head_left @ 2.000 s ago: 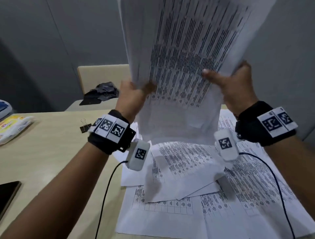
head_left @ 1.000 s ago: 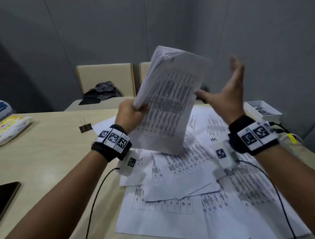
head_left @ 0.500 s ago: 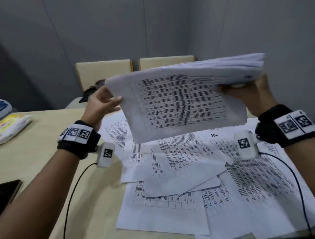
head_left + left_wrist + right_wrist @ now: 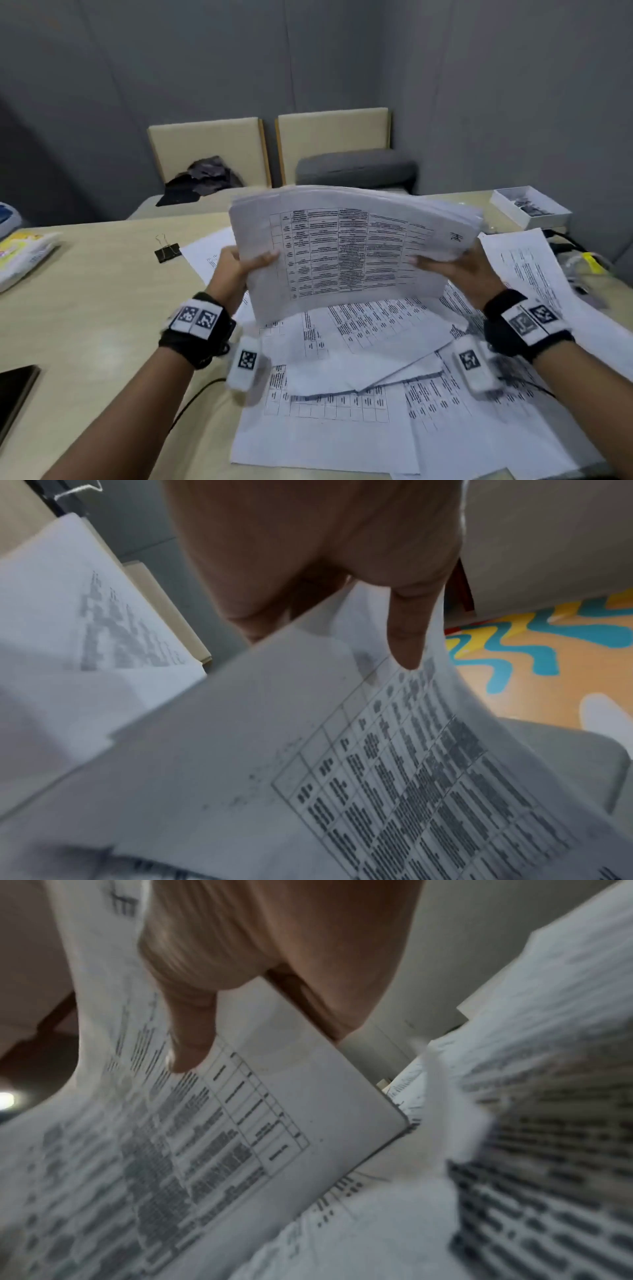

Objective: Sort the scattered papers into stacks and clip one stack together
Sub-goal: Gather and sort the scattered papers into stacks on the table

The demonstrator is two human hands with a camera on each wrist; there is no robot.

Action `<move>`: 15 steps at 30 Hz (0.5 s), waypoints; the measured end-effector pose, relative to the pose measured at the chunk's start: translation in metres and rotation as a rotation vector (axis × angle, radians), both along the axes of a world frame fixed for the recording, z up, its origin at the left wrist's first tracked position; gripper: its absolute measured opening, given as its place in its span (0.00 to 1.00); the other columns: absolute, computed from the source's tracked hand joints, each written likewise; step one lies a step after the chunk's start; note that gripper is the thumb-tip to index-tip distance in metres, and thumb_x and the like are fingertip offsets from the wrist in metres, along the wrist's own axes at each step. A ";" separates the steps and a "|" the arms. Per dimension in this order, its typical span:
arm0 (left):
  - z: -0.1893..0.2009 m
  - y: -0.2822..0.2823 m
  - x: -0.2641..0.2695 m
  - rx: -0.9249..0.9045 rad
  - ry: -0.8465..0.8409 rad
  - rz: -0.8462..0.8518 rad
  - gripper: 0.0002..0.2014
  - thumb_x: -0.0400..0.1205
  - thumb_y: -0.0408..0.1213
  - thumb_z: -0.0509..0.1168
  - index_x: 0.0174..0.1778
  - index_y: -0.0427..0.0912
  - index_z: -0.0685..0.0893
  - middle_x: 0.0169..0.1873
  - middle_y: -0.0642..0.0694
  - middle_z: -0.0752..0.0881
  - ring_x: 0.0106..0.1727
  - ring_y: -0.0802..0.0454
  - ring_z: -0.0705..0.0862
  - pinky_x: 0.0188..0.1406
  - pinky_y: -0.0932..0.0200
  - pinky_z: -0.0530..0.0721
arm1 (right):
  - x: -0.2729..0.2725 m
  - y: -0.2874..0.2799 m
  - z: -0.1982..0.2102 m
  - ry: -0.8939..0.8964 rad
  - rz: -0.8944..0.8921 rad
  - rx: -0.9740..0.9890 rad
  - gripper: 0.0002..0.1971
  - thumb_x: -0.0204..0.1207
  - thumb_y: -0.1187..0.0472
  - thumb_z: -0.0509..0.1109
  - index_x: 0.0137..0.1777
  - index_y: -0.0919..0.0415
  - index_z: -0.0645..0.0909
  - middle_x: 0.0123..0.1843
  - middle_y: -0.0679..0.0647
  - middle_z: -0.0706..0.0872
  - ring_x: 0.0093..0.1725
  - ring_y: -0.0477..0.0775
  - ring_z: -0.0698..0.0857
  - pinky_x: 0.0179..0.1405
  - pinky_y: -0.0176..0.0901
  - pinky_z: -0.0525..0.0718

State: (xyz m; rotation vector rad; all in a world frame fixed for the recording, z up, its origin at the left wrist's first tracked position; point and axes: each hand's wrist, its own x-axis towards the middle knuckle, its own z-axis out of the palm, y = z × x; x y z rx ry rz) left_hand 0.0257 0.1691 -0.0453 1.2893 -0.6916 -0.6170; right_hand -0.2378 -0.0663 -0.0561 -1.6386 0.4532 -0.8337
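Left hand (image 4: 239, 267): gripping the left edge of the sheaf of papers (image 4: 352, 246), thumb lying on the printed face, the other fingers hidden behind it.
Right hand (image 4: 459, 267): clasping the sheaf's right edge, thumb reaching onto the table print; in the right wrist view the thumb (image 4: 186, 1042) is pressing on the top sheet.
Sheaf of papers: being held in mid-frame above the tabletop (image 4: 102, 308), landscape, tilted toward the camera, its top edge curling away.
Handling: probably light but floppy; the thin sheets are bowing between the two grips and likely to fan or slip past each other, so squeezing both short edges firmly looks wise.
Where to take hold: at opposite edges, as now; for clipping, one squared-up edge.
Loose sheets (image 4: 342, 394): lying overlapped and askew across the lower centre and right.
Binder clip (image 4: 166, 251): sitting on the tabletop left of the sheaf, untouched.
White box (image 4: 531, 209): at the upper right edge, with small dark items inside.
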 end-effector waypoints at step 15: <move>-0.013 0.000 -0.005 0.174 -0.228 0.047 0.17 0.74 0.31 0.76 0.58 0.40 0.87 0.49 0.50 0.93 0.50 0.51 0.92 0.54 0.45 0.89 | 0.001 0.002 -0.004 0.069 -0.012 0.046 0.27 0.45 0.42 0.89 0.47 0.45 0.90 0.52 0.46 0.94 0.57 0.52 0.90 0.55 0.51 0.89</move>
